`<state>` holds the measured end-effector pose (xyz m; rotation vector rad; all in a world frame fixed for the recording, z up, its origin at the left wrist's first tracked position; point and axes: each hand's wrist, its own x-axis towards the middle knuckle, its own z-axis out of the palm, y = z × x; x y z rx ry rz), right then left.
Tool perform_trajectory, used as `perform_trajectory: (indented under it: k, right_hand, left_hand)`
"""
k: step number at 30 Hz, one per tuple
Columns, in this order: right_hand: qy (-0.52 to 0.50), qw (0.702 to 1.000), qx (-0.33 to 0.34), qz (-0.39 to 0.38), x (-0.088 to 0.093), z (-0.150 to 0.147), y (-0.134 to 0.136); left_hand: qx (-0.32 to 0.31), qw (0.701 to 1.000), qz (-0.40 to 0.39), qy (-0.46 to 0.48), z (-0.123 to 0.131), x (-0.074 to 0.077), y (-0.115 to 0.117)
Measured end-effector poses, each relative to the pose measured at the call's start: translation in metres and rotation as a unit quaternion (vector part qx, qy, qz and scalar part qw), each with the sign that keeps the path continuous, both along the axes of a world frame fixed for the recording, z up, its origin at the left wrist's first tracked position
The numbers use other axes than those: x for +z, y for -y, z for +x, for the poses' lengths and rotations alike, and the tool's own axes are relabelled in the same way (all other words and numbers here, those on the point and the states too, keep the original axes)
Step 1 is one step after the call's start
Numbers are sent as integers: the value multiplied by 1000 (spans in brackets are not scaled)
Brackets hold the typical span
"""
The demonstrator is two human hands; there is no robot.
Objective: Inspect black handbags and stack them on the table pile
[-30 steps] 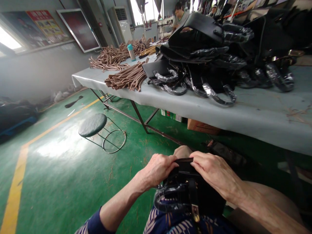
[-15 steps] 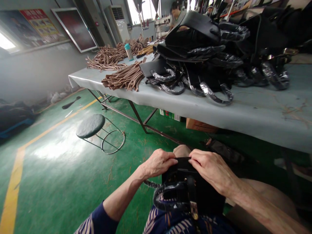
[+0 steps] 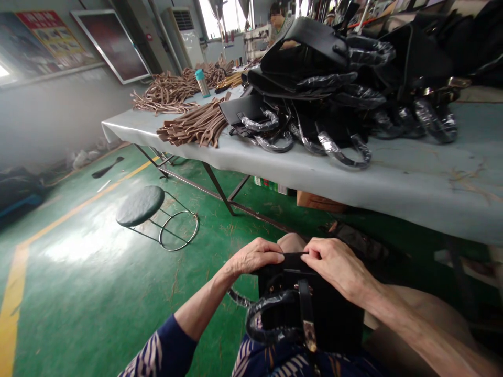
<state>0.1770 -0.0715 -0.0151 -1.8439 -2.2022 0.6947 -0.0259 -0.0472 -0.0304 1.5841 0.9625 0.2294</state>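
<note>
A black handbag [image 3: 338, 319] rests on my lap. Its looped handle [image 3: 271, 301] is wrapped in clear plastic, and a strap [image 3: 305, 309] with a gold-coloured metal clasp hangs down its front. My left hand [image 3: 257, 256] grips the bag's far edge at the left, thumb on the near side. My right hand [image 3: 334, 262] pinches the same edge a little to the right, thumb and fingers closed on it. A short stretch of the edge shows between the two hands. The fingertips behind the bag are hidden.
Ahead stands a long covered table [image 3: 408, 183] with a heap of black bags [image 3: 306, 78], bundles of brown straps [image 3: 196, 125] and a teal-topped bottle [image 3: 202, 84]. A round stool [image 3: 140, 205] sits on the green floor at left. A cardboard box [image 3: 318, 201] lies under the table. A person [image 3: 277, 23] is at the back.
The view has turned slightly right. Both hands keep hold of the bag's edge; my right fingers have shifted a little, with the index finger more bent.
</note>
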Motion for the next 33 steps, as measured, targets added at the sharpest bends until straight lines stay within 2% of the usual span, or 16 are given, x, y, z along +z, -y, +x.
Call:
perform_trajectory:
  k: [8,15,21,33]
  right_hand:
    - [35,998,-22,-48,0,-1,-8]
    - [-18,998,-7,-60,0,9,-8]
    - [4,999,-18,-30,1,13,-6]
    - [28,997,-48,-45,-2,9,-9]
  left_hand:
    - [10,999,-43,10,-6,-8,-1]
    - [29,999,-22,15,-10,-12,2]
    - [43,999,-10,0,-14,-16,4]
    - [51,998,-37,-10,-17,-19,7]
